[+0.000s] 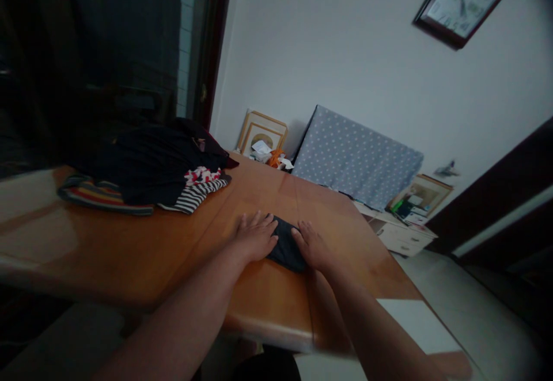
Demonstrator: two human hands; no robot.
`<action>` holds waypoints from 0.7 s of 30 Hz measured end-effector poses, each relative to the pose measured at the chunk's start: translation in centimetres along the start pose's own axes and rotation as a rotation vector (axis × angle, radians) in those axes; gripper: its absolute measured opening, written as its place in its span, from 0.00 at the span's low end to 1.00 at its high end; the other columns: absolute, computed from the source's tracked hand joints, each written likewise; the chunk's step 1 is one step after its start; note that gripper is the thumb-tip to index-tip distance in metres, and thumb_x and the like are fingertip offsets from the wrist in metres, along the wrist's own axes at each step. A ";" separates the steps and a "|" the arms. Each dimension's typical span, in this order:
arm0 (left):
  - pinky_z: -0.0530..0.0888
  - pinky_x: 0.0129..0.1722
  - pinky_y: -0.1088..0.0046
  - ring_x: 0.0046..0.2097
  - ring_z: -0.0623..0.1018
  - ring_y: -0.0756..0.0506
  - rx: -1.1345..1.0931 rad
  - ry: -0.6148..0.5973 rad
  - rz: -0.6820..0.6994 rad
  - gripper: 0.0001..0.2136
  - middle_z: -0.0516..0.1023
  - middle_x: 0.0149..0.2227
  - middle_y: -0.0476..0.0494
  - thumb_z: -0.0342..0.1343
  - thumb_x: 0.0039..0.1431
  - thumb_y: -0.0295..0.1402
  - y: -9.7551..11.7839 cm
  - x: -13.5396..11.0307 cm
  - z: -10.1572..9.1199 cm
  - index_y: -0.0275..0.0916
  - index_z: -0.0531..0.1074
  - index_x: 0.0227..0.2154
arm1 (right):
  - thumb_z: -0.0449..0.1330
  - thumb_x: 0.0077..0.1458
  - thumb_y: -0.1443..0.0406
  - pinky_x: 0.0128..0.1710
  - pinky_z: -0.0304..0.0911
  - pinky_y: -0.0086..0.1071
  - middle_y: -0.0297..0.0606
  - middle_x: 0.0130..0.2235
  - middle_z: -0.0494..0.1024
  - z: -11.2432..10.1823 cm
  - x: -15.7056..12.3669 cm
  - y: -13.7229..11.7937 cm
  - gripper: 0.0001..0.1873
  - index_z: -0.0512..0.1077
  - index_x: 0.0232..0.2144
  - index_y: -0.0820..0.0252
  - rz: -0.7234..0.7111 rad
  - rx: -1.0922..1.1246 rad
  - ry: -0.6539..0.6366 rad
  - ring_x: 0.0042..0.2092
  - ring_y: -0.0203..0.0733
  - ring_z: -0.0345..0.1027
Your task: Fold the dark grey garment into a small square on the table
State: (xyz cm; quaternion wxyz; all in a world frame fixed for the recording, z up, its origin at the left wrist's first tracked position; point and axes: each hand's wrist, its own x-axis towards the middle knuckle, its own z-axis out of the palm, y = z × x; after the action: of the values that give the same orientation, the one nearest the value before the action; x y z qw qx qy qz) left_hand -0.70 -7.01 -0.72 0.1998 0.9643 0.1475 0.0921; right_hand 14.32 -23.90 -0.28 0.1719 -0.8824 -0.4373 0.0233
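Observation:
A dark folded cloth (286, 246) lies on the orange wooden table (276, 197), and both hands rest against it. My left hand (254, 236) lies flat with spread fingers, its fingertips at the cloth's left side. My right hand (311, 247) presses on the cloth's right side, fingers spread. Neither hand closes around it. Further left on the table sits a heap of black clothing (147, 165), with a black-and-white striped garment (194, 194) and a multicoloured striped cloth (101, 195) poking out beneath it.
A white sheet (417, 324) lies at the table's near right corner. Beyond the far end lean a grey polka-dot board (356, 159) and framed pictures (261, 133). A low white drawer unit (404, 237) stands right of the table, and a wall clock (464, 1) hangs above.

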 end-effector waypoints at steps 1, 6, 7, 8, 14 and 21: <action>0.38 0.65 0.31 0.74 0.42 0.30 0.004 -0.007 -0.015 0.28 0.48 0.74 0.47 0.42 0.67 0.46 0.1 0.0 -0.1 0.48 0.58 0.69 | 0.39 0.68 0.44 0.69 0.39 0.51 0.47 0.72 0.52 0.5 -0.4 0.3 0.40 0.55 0.70 0.65 0.025 -0.018 -0.028 0.74 0.53 0.37; 0.40 0.64 0.28 0.73 0.45 0.28 0.018 -0.035 -0.048 0.29 0.47 0.74 0.47 0.42 0.66 0.46 0.2 0.0 -0.2 0.49 0.57 0.69 | 0.35 0.69 0.45 0.70 0.33 0.57 0.43 0.74 0.44 1.8 -0.9 1.6 0.40 0.45 0.73 0.62 0.100 -0.042 -0.081 0.74 0.51 0.30; 0.40 0.64 0.28 0.73 0.45 0.28 0.017 -0.037 -0.051 0.30 0.47 0.74 0.47 0.42 0.66 0.46 0.2 0.0 -0.1 0.48 0.57 0.69 | 0.35 0.69 0.45 0.70 0.33 0.57 0.43 0.74 0.44 1.9 -0.8 1.7 0.40 0.45 0.73 0.63 0.100 -0.044 -0.083 0.74 0.51 0.31; 0.40 0.64 0.28 0.73 0.46 0.28 0.015 -0.035 -0.053 0.30 0.47 0.74 0.47 0.43 0.66 0.46 0.2 0.0 -0.1 0.49 0.57 0.69 | 0.35 0.69 0.45 0.70 0.34 0.57 0.43 0.74 0.45 1.8 -0.8 1.7 0.40 0.45 0.73 0.63 0.096 -0.044 -0.086 0.74 0.51 0.31; 0.40 0.64 0.29 0.72 0.50 0.27 -0.089 0.024 -0.030 0.27 0.53 0.73 0.42 0.48 0.65 0.47 0.0 0.2 -0.1 0.50 0.63 0.66 | 0.40 0.68 0.45 0.70 0.40 0.51 0.47 0.72 0.51 0.9 -0.7 1.9 0.38 0.54 0.70 0.62 0.033 0.009 -0.071 0.73 0.51 0.39; 0.64 0.63 0.65 0.63 0.71 0.40 -0.683 0.361 -0.169 0.21 0.72 0.62 0.36 0.46 0.67 0.44 -1.0 2.4 -0.8 0.39 0.72 0.56 | 0.41 0.66 0.41 0.71 0.39 0.48 0.50 0.71 0.54 -2.1 -0.1 -0.6 0.44 0.57 0.69 0.66 -0.026 0.082 0.027 0.73 0.52 0.41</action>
State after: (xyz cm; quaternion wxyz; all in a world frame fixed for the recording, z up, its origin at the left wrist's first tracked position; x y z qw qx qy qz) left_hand 1.13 -5.07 -0.11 0.4868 0.7951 0.2199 0.2871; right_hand 14.21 -24.26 1.82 0.2140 -0.8691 -0.4451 0.0268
